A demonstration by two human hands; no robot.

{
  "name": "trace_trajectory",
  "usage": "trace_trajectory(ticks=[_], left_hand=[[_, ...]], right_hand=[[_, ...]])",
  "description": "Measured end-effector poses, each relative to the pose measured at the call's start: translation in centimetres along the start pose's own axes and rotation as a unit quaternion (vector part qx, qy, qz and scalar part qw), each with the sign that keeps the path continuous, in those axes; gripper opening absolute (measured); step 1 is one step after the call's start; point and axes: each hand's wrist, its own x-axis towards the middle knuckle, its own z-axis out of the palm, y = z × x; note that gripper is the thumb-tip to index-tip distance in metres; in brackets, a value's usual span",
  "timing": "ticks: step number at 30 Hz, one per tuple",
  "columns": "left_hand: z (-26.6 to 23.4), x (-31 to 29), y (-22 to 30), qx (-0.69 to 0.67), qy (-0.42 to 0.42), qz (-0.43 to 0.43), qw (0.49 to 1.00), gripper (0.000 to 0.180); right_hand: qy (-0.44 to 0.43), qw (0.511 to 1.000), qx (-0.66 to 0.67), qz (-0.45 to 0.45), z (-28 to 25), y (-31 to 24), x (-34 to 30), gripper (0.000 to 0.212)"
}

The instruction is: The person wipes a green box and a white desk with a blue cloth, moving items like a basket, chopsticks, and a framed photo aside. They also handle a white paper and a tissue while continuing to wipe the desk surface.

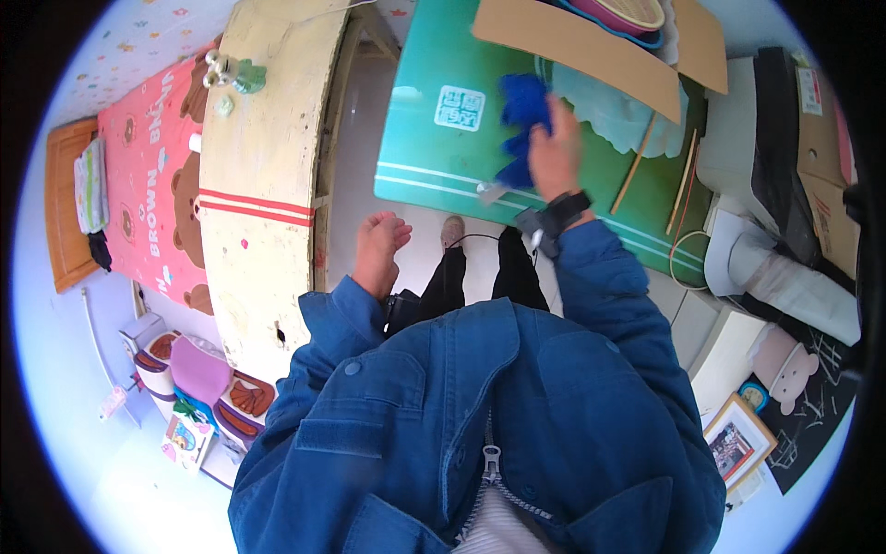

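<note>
My right hand (556, 152) is over the green table (420, 148), closed on a crumpled bright-blue cloth (524, 102). The cloth hangs from the fingers against the tabletop; the hand is a little blurred. Beside its lower end lies a small pale, whitish piece (491, 192) near the table's front edge, too blurred to name. My left hand (377, 254) hovers in front of my body, between the green table and the cream table, with its fingers loosely curled and nothing in them.
A cardboard box (577, 42) with baskets stands at the table's far side, by a pale-green plastic sheet (609, 106) and thin wooden sticks (634, 166). On the left cream table (258, 157) stands a green glass bottle (249, 77). Boxes and rolled sheets (784, 268) crowd the right.
</note>
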Motion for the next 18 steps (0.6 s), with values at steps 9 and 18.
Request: trace_trajectory(ticks=[9, 18], left_hand=[[0.7, 2.3, 0.0, -0.120, -0.046, -0.017, 0.992, 0.045], [1.8, 3.2, -0.2, -0.140, -0.054, -0.030, 0.988, 0.037]], right_hand=[[-0.080, 0.973, -0.115, -0.182, 5.9, -2.2, 0.8, 0.049], [-0.112, 0.973, -0.097, -0.175, 1.1, 0.8, 0.7, 0.037]])
